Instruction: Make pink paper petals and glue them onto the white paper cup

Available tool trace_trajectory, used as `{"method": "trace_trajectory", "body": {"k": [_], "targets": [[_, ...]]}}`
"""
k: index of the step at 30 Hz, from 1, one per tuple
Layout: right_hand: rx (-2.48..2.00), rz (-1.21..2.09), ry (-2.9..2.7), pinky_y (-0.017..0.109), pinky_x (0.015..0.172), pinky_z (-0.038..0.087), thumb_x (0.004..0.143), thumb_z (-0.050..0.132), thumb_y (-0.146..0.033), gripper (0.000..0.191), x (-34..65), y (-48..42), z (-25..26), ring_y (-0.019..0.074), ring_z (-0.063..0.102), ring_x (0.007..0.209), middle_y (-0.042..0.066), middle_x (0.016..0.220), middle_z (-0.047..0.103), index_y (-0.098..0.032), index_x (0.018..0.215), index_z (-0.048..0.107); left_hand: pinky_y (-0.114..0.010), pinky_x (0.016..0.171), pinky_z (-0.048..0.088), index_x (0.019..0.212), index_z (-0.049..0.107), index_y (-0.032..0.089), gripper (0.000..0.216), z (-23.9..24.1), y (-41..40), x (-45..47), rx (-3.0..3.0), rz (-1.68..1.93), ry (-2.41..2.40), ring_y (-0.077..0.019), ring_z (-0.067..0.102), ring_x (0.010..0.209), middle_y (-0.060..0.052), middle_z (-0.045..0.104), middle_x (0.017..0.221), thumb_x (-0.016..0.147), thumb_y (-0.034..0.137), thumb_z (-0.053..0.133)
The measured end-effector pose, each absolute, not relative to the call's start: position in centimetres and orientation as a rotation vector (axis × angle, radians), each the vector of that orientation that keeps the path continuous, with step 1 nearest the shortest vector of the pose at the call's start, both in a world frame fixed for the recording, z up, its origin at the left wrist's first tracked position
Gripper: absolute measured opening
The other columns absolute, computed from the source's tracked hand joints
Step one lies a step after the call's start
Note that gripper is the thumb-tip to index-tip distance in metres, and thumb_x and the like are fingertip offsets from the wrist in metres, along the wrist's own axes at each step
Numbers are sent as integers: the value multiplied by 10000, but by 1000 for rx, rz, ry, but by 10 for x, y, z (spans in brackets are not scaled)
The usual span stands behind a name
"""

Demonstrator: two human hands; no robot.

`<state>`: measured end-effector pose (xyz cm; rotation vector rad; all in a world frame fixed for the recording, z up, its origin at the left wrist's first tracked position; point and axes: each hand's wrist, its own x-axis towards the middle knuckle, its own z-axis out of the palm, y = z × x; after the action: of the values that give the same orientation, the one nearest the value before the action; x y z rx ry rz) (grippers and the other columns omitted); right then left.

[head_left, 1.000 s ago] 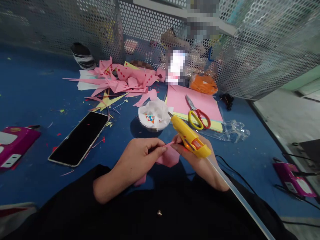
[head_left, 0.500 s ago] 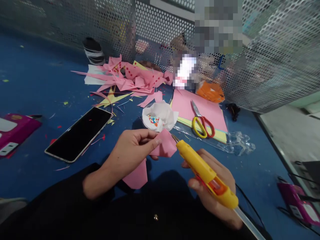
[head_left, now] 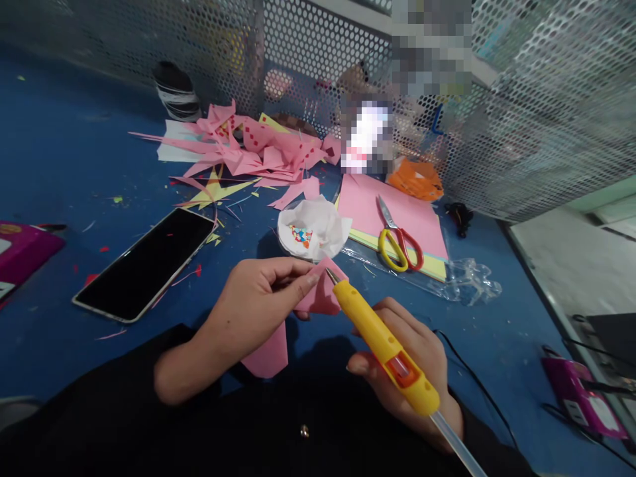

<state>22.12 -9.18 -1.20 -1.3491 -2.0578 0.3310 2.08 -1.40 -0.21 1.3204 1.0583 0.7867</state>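
My left hand point(head_left: 258, 305) pinches a folded piece of pink paper point(head_left: 322, 295) just above the blue table; a lower flap of the paper point(head_left: 268, 354) hangs below my wrist. My right hand point(head_left: 412, 361) is wrapped round a yellow glue gun point(head_left: 382, 344). The gun's metal nozzle touches the top edge of the pink paper, close to my left fingertips. A clear glue stick juts from the back of the gun toward the lower right.
A bowl with white tissue point(head_left: 313, 228) sits just beyond my hands. Scissors point(head_left: 397, 238) lie on pink and yellow sheets point(head_left: 368, 199). A phone point(head_left: 146, 262) lies at left, pink paper scraps point(head_left: 248, 149) behind it. Magenta boxes point(head_left: 20, 245) flank both sides. A perforated metal screen point(head_left: 521, 112) closes the back.
My right hand has drawn back toward me with the glue gun and swung its nozzle onto the pink paper. My left hand lifted and unfolded the paper slightly.
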Motion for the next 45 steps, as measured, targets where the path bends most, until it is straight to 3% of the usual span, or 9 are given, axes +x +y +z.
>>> {"method": "trace_trajectory", "body": {"k": [10, 24, 36, 45], "targets": [[-1317, 301, -2098, 288, 528, 408, 983, 552, -492, 335, 222, -92, -16, 147, 535, 616, 6, 675, 581, -209, 808, 591, -232, 612, 589, 1028, 808, 215, 282, -4, -14, 20, 1337, 778, 1058, -170, 725, 689, -48, 813, 931, 874, 414, 683], [-1310, 195, -2100, 286, 468, 382, 1004, 465, -570, 455, 217, -87, -11, 139, 519, 542, 2, 609, 558, -215, 736, 564, -190, 573, 574, 958, 815, 235, 191, -3, -15, 21, 1317, 823, 1013, -147, 729, 665, -12, 801, 813, 873, 349, 688], [-1343, 273, -2101, 284, 496, 398, 1007, 476, -549, 427, 219, -90, -12, 145, 510, 566, 11, 621, 564, -211, 773, 586, -208, 591, 591, 942, 807, 218, 211, -2, -15, 21, 1338, 806, 1031, -171, 739, 710, -14, 785, 780, 867, 371, 683], [-1338, 258, -2101, 278, 492, 386, 1014, 458, -554, 439, 219, -90, -14, 136, 505, 567, 4, 627, 559, -210, 763, 564, -139, 580, 548, 973, 798, 193, 196, -2, -15, 19, 1363, 798, 1016, -91, 672, 619, 7, 789, 787, 902, 330, 677]]}}
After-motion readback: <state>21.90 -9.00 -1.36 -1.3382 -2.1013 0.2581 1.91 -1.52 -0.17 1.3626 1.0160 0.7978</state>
